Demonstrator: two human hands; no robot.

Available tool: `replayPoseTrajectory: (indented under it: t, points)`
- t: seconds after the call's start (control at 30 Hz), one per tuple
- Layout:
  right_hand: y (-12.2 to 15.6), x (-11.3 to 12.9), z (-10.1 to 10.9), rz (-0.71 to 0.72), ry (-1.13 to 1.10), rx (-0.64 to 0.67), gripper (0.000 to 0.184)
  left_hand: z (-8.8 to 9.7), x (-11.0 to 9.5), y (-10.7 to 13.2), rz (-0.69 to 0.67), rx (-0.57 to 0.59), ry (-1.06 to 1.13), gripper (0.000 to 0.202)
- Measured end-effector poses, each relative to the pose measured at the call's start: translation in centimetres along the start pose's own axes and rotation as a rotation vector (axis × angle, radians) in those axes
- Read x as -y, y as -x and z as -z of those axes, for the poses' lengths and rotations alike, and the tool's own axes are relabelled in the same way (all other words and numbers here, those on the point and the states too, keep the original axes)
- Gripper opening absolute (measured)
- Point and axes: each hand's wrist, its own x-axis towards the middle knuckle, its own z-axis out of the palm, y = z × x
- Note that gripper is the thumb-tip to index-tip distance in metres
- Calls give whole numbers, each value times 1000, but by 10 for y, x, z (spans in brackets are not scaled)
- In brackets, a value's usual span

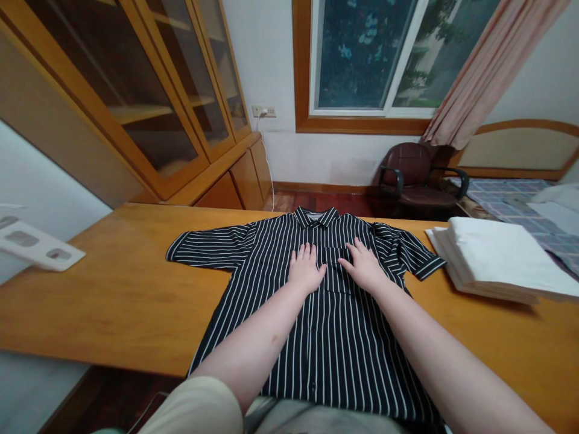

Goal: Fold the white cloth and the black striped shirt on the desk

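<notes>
A black short-sleeved shirt with white stripes (266, 289) lies spread face up on the wooden table (113, 289), its collar at the far edge and its hem toward me. My left hand (306, 269) rests flat on the chest beside the button line, fingers stretched out. On the chest pocket (337, 280) side, my right hand (365, 268) touches the cloth with its fingers spread. Neither hand grips anything. The sleeve on the left is laid out straight; the one on the right is bunched and creased near the shoulder.
A stack of folded white cloth (502, 256) sits at the table's right. At the left edge a white plastic piece with oval holes (40, 247) juts in. Beyond the table stand a glass-doored cabinet (181, 150), a brown armchair (414, 175) and a bed (502, 196).
</notes>
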Motion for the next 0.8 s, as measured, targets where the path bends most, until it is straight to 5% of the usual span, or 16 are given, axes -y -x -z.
replayPoseTrajectory:
  t: [0.23,0.53,0.63,0.8]
  points:
    - [-10,-5,-35,-10,83,36,72,1,1,8,6,25,-5,72]
    - [5,-5,-31,-41,85,37,72,7,1,12,-28,-9,49,69]
    - [5,-4,-30,-41,60,43,71,15,0,15,-162,-24,54,67]
    - [7,-14,-17,-27,-67,-42,61,19,3,16,-335,140,61,66]
